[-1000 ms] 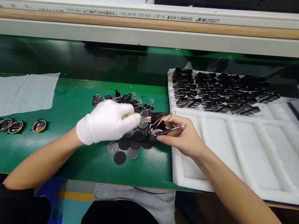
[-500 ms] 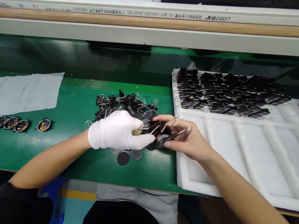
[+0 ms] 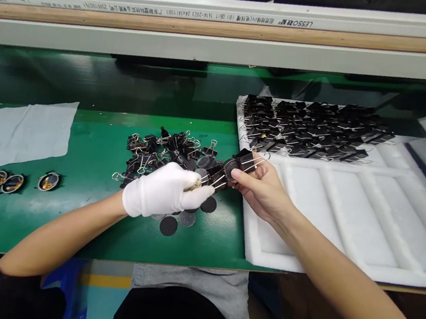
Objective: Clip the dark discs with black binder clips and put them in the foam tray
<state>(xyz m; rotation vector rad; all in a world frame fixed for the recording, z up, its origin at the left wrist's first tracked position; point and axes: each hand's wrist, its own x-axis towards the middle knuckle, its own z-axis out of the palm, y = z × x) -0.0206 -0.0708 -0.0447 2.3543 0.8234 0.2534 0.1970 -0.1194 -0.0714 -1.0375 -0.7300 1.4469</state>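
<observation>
My left hand (image 3: 167, 190), in a white glove, pinches the wire handles of a black binder clip (image 3: 217, 176). The clip's jaws are at the edge of a round black disc-shaped part (image 3: 230, 169). My bare right hand (image 3: 265, 188) grips that part, its thumb pressed on the disc. Another binder clip (image 3: 247, 160) sits on the part's far right side, with its handles pointing right over my fingers. Below the hands lie flat black discs (image 3: 168, 226) and clear discs (image 3: 187, 220), partly covered by the glove. Whether the left clip bites on the part is hard to see.
Behind my left hand is a pile of loose binder clips (image 3: 178, 145). A white foam tray (image 3: 253, 235) on the right bears rows of clipped black parts (image 3: 307, 129). Several round ringed parts (image 3: 49, 181) and a white cloth (image 3: 21, 132) lie left on the green table (image 3: 87, 227).
My right hand has turned the round part so that its disc faces up, thumb now on top. Its clip's handles have swung over. The left hand keeps its pinch; the whole view has shifted slightly.
</observation>
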